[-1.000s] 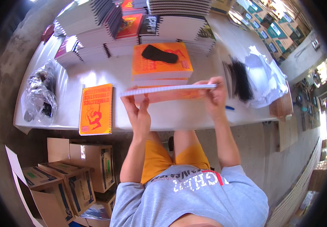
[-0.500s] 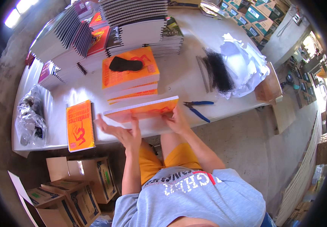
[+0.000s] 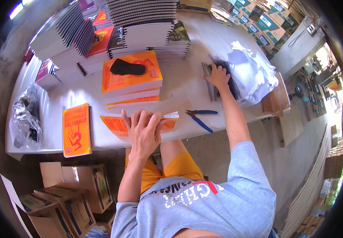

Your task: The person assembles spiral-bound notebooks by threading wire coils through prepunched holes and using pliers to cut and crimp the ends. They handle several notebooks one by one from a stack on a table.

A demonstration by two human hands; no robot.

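While left hand (image 3: pixel 143 130) grips booklet (image 3: pixel 113 124), right hand (image 3: pixel 219 77) touches coils (image 3: pixel 235 90).

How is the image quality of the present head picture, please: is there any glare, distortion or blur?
Head view: glare whitens the table just behind the orange spiral notebook at left; the window light at upper left looks overexposed; the fisheye bends edges and the rim goes black; the black coils by the right hand partly merge into a dark mass.
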